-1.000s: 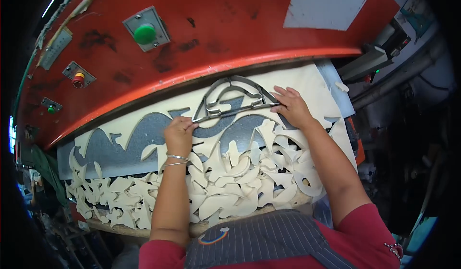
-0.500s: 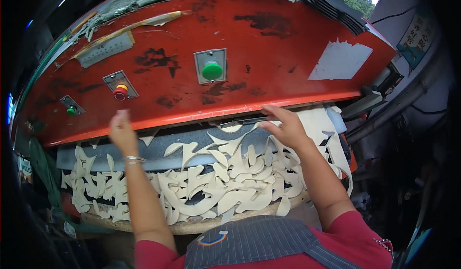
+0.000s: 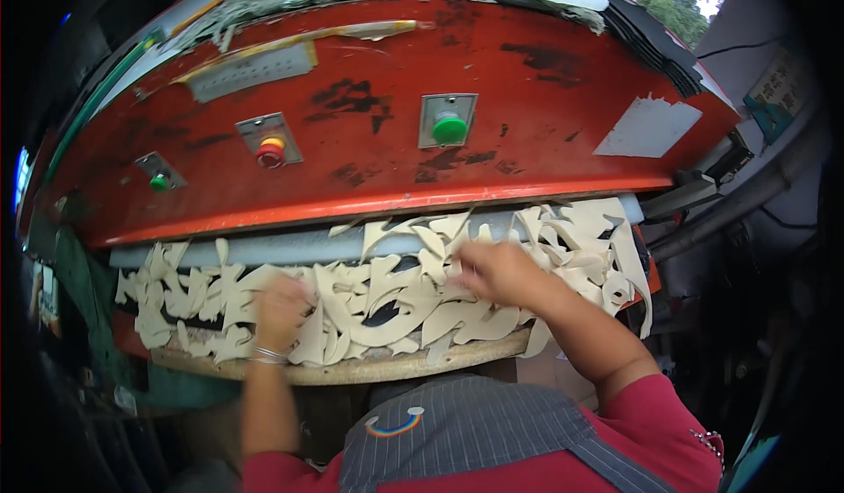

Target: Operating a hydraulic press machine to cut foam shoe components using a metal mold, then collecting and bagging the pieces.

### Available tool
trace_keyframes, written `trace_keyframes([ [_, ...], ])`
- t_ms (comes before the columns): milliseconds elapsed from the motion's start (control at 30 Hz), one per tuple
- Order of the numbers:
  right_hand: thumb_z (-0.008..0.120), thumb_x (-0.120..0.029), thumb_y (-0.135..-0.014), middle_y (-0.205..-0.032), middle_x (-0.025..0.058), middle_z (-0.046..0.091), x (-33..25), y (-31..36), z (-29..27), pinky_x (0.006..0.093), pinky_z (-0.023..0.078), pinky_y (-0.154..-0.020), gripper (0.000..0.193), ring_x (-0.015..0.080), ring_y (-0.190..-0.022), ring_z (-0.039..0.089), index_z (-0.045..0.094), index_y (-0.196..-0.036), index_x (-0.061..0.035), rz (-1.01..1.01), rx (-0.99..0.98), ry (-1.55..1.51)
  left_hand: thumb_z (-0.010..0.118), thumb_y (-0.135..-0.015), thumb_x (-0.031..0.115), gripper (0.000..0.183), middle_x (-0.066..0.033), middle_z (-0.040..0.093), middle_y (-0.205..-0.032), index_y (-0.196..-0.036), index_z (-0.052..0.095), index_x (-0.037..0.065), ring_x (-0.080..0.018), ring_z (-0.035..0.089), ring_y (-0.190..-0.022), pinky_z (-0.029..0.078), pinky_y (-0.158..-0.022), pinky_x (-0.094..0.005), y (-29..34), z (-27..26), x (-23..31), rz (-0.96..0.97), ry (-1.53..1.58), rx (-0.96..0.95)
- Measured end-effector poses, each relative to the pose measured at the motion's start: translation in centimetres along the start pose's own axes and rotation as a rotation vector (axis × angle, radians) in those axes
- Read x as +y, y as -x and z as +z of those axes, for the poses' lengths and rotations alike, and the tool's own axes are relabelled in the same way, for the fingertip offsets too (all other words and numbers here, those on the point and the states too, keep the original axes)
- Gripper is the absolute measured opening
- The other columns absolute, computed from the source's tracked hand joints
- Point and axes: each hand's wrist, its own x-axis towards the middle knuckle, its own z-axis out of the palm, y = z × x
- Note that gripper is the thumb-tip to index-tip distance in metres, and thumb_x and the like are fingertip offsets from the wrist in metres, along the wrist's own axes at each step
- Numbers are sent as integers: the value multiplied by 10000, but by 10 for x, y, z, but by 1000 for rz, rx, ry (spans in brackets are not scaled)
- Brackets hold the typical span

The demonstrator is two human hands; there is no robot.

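From here, a red machine [image 3: 369,141] fills the far side. Cream cut-out scraps [image 3: 413,295] lie heaped before it, reaching a wooden edge [image 3: 369,372] on the near side. The right hand [image 3: 499,273] is at the heap right of centre, the left hand [image 3: 281,304] at its left part; both blur, so I can't tell whether either grips anything. A green button [image 3: 449,127] dots the machine's front.

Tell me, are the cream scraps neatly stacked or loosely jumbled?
Loosely jumbled: the cream scraps overlap and point every which way along the wooden edge.
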Motion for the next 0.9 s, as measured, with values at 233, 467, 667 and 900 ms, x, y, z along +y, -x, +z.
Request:
trace_keyframes([
  [233,750,-324,-675,-955,107,575,-13,141,77,388,467,-770,443,300,-927,566,571,-947,-23,-141,-304,179,668,-800,266,264,-118,578,-827,-955,655,53,-297,563,-811,469,-725,-380,102,115,172,67,-74,-326],
  [467,563,-122,-718,-800,104,552,0,186,102,357,472,-663,133,258,-790,558,579,-816,-34,-157,86,303,672,-779,276,250,-126,546,-814,-867,631,45,-319,539,-807,448,-725,-409,134,160,203,-14,-284,-122],
  [667,577,-107,-693,-795,109,567,21,196,102,360,480,-671,133,268,-787,563,595,-804,-35,-230,93,281,674,-761,272,229,-122,552,-785,-793,625,50,-318,539,-789,449,-715,-408,138,182,209,-24,-287,-20],
  [900,632,-280,-795,-968,138,642,94,141,25,413,492,-793,322,318,-927,607,640,-1052,-87,-148,-482,-103,527,-888,330,316,-158,642,-792,-854,687,60,-345,613,-745,488,-692,-428,100,166,183,-244,-90,-411],
])
